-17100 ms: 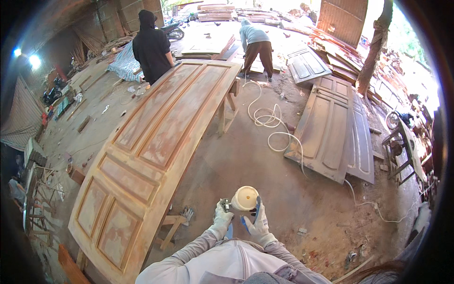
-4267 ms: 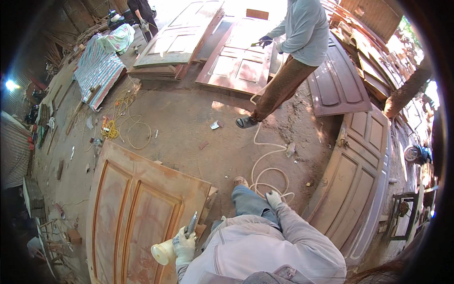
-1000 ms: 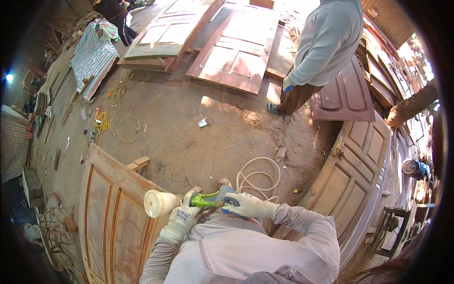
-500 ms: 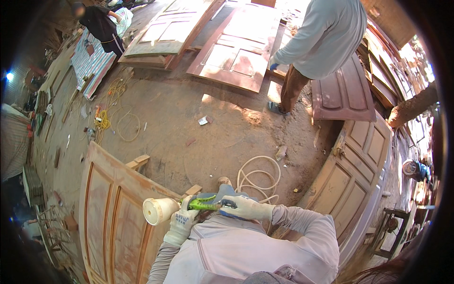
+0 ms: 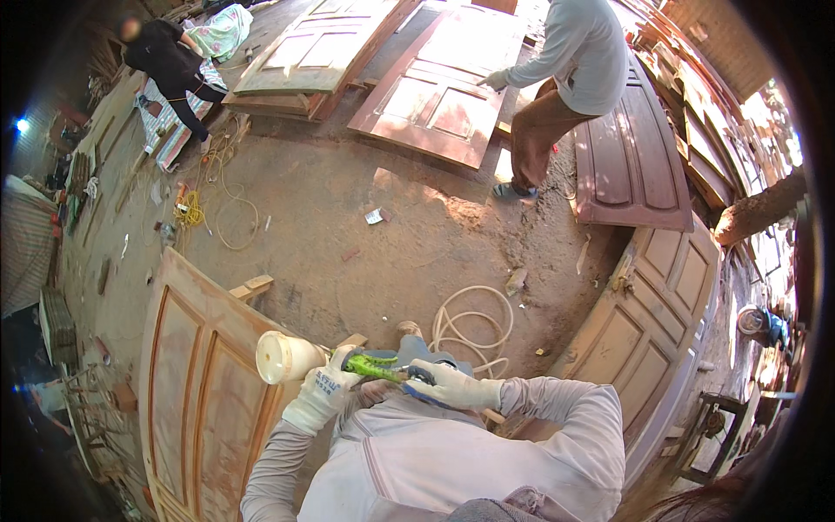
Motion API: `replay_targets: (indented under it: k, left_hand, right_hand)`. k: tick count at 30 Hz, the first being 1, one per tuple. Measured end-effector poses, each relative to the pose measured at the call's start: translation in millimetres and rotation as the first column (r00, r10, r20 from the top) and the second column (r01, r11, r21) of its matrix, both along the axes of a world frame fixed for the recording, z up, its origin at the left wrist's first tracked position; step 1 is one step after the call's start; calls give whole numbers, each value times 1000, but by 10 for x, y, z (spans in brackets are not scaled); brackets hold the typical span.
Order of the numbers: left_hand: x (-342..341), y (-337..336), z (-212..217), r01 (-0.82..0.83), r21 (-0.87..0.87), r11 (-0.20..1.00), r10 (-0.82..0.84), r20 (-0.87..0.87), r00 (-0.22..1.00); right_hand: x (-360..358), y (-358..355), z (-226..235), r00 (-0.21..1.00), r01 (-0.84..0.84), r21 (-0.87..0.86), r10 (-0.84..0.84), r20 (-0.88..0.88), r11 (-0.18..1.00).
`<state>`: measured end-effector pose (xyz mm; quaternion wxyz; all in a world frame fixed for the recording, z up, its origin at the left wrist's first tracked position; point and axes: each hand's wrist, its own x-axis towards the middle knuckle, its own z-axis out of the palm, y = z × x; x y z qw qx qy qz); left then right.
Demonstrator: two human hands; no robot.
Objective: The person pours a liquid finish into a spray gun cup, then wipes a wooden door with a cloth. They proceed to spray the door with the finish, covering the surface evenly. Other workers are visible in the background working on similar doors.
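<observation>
Close to my body I hold a spray gun (image 5: 372,363) with a bright green body. A cream-white round cup (image 5: 291,358) sticks out at its left end, tilted on its side. My left hand (image 5: 323,393), in a white glove with dark print, is closed round the gun beside the cup. My right hand (image 5: 452,385), in a white glove with a dark palm, grips the gun's right end; its fingers partly hide what lies there. A brown panelled wooden door (image 5: 204,383) leans at my left, just beyond the cup.
A pale hose (image 5: 474,322) lies coiled ahead. Wooden blocks (image 5: 252,288) prop the left door. More doors lie at right (image 5: 639,322) and far ahead (image 5: 435,96). A person in grey (image 5: 574,78) bends over one; another in black (image 5: 170,61) stands far left. Yellow cords (image 5: 189,209) lie on the floor.
My left hand and the cup have shifted slightly left and up. The person in grey now leans with a hand to the door; the one in black has stepped and bent.
</observation>
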<state>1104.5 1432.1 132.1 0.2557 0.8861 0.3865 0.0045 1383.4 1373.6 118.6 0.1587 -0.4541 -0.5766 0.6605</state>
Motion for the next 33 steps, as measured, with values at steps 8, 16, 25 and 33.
replay_targets:
  k: [8,16,25,33]
  left_hand:
    - [-6,143,48,86,95,992,-87,10,996]
    - [-147,8,11,5,-42,999,-1,82,997]
    - [-135,-154,22,-95,3,995,94,116,989]
    - [-197,-257,25,-168,22,986,163,129,978]
  right_hand:
    - [-25,-108,-14,994,110,-8,-110,21,994]
    - [129,-48,2,978,36,93,-16,-208,995]
    - [-107,-118,-54,910,247,1,-232,-343,969]
    - [-278,-97,-81,934,275,-25,-273,-232,961]
